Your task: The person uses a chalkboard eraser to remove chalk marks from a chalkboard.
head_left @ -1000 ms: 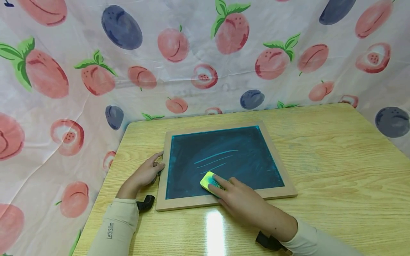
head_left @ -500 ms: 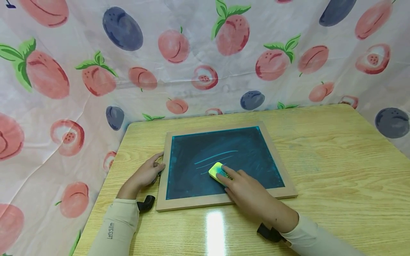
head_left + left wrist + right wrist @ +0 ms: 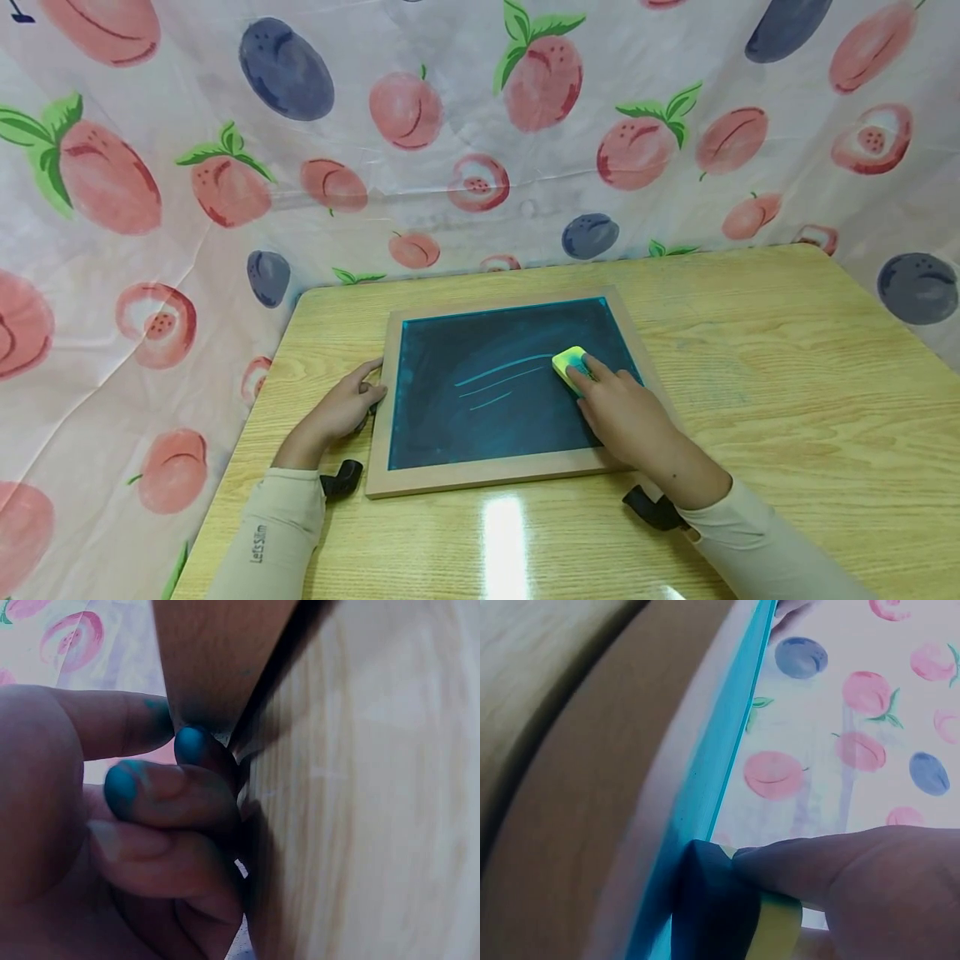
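Observation:
A small chalkboard (image 3: 442,437) with a light wooden frame lies on the table. Several thin blue chalk lines (image 3: 495,373) cross its middle. My right hand (image 3: 637,412) grips a yellow chalkboard eraser (image 3: 567,359) against the board's right part. In the right wrist view, the eraser (image 3: 716,911) has a dark pad, which meets the blue-stained board surface (image 3: 712,750). At the left edge, my left hand (image 3: 341,408) holds the frame. The left wrist view shows the thumb at the frame (image 3: 214,660) and the other fingers (image 3: 169,802) curled beside it, with blue chalk on their tips.
The wood-grain table (image 3: 795,375) extends right of the board and in front of it. A fruit-print cloth (image 3: 525,192) hangs behind and at the left. Black wrist mounts (image 3: 341,479) sit by both forearms.
My right hand has slid the eraser up and to the right across the board. The right end of the lowest chalk line is now wiped shorter. My left hand stays put.

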Tool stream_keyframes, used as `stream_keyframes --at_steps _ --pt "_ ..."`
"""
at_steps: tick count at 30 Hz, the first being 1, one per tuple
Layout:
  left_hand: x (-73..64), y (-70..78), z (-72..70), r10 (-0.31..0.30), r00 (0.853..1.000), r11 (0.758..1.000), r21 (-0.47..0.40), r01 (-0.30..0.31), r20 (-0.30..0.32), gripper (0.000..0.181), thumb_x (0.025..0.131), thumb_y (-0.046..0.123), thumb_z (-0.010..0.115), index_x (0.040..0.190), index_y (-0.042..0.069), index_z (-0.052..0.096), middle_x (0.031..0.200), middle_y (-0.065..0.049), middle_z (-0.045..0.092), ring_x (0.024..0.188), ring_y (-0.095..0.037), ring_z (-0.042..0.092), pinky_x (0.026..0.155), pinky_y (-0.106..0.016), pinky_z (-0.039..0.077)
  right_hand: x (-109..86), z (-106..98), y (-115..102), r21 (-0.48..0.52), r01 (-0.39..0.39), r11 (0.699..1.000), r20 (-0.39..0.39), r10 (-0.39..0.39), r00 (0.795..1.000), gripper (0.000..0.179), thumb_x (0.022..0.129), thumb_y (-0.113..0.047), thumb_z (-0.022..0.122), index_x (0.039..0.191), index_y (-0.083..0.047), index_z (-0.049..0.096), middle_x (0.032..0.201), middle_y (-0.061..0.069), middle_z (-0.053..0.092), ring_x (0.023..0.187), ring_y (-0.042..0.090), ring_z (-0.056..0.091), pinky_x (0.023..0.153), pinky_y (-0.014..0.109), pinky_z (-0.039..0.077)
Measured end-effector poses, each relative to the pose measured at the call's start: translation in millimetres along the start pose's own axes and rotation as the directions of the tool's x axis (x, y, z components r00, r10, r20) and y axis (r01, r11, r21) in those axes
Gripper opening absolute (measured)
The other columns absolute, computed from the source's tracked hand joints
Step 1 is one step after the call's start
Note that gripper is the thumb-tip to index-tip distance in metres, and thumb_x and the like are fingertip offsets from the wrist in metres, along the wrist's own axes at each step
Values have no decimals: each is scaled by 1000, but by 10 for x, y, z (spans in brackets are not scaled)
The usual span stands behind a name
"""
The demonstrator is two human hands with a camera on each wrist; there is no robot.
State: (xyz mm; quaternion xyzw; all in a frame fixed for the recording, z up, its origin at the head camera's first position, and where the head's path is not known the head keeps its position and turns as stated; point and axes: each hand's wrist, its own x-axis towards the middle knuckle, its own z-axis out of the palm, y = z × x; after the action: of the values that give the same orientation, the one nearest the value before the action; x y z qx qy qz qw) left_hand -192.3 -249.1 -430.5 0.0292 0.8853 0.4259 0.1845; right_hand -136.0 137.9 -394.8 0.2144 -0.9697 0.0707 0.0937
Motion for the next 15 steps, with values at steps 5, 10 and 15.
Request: stream_keyframes --at_steps 5,10,15 --pt "2 -17 -5 2 1000 1000 10 -2 -1 54 99 36 40 148 27 17 107 -14 59 85 -18 59 74 -33 44 -1 -6 16 -10 9 1000 -8 -9 1000 42 85 -17 66 125 -10 56 131 23 50 86 41 62 69 49 52" --pt "11 -45 -4 24 1000 999 23 -24 -4 55 99 36 39 148 27 17 119 -15 56 104 -25 57 88 -40 43 4 2 4 -14 6 1000 -1 -6 1000 42 85 -17 66 125 -9 56 131 23 50 86 38 62 68 47 53" --pt "25 -52 9 41 999 999 32 -41 -6 55 98 37 40 148 26 18 139 -13 42 128 -29 41 102 -50 32 2 3 -10 -14 12 1000 1 -12 1000 42 84 -17 67 125 -10 56 131 21 50 81 35 61 65 44 53"
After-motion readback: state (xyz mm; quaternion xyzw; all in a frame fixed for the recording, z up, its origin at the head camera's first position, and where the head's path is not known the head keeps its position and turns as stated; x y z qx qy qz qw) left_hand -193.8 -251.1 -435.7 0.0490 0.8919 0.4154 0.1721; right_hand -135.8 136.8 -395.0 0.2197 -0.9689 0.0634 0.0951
